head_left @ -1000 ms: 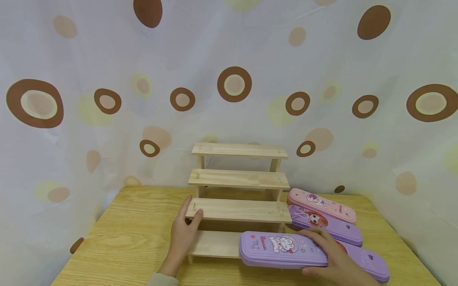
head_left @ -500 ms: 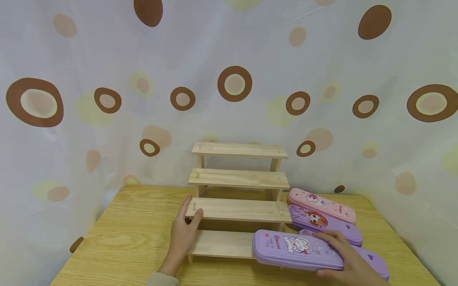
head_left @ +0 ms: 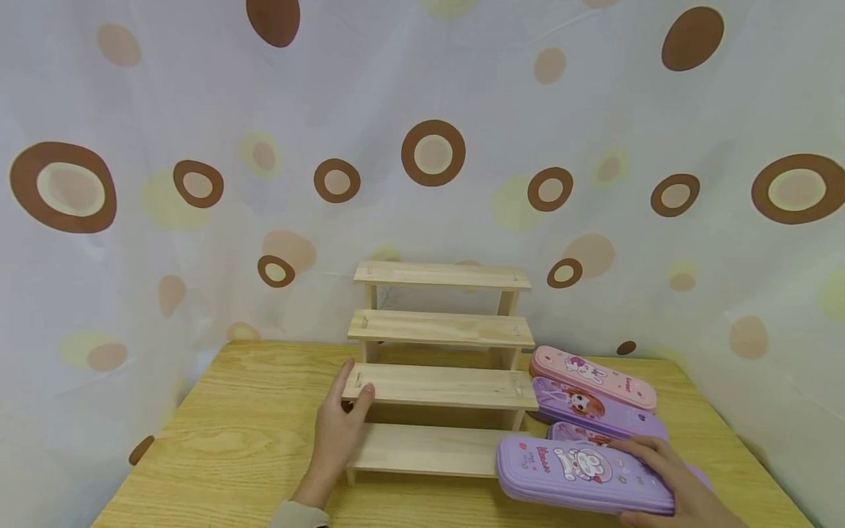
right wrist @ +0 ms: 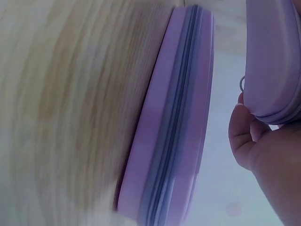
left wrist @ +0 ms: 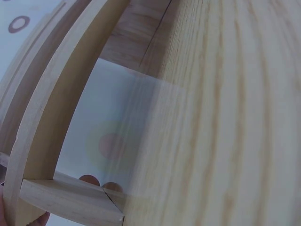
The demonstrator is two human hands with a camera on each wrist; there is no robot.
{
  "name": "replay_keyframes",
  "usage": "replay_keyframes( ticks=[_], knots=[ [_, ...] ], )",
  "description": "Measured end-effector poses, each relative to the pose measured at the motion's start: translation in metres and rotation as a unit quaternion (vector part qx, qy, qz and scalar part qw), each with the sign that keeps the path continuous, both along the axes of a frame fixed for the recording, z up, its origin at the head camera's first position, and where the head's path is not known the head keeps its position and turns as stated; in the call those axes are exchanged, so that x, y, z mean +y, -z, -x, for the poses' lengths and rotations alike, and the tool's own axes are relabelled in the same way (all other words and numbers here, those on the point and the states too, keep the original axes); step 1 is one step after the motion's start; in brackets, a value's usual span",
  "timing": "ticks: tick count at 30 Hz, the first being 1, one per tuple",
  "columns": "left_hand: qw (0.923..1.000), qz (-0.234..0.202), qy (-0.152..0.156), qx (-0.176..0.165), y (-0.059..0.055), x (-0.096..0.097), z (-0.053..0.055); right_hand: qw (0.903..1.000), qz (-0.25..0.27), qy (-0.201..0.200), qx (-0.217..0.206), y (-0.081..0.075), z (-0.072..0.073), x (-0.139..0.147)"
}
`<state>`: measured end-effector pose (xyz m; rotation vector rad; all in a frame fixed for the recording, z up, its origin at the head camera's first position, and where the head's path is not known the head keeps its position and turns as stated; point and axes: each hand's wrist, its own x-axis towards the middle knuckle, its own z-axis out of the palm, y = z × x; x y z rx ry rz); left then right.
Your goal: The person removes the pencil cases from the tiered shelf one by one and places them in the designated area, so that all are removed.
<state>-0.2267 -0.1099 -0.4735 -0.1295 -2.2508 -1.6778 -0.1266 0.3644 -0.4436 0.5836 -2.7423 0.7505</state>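
Note:
My right hand (head_left: 673, 480) grips the right end of a purple pencil case (head_left: 577, 473) with a rabbit print. The case's left end overlaps the lowest step's right end in the head view. In the right wrist view, the thumb bends against the held case (right wrist: 273, 61), near a small metal ring. On the left, my left hand (head_left: 338, 425) holds the end of the second-lowest board (head_left: 439, 385) of a four-tier wooden stand, thumb on top. Only a bit of its fingers (left wrist: 41, 219) shows in the left wrist view.
Right of the stand, a pink pencil case (head_left: 594, 378) and a purple one with a girl print (head_left: 597, 407) lie on the wooden table (head_left: 244, 411). Another purple case (head_left: 571, 433) is partly hidden under the held one. A dotted curtain (head_left: 429, 73) hangs behind.
My right hand has carried the rabbit-print pencil case rightward and slightly toward me, uncovering more of the lowest step. The left hand stays on its board.

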Motion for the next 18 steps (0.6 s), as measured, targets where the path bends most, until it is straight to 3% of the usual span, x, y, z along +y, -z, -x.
replay_keyframes(
  ticks=[9,15,18],
  knots=[
    [1.0,-0.001,-0.005,-0.003,0.0,0.001,-0.001,0.9981,-0.016,0.03,-0.052,0.011,-0.005,0.033],
    [1.0,0.004,-0.002,-0.003,-0.001,0.001,-0.001,0.999,-0.009,-0.005,0.042,0.024,-0.006,0.059],
    [1.0,0.004,-0.001,-0.005,0.0,0.001,-0.002,0.9975,-0.011,-0.02,0.067,0.032,-0.006,0.071]
  ],
)
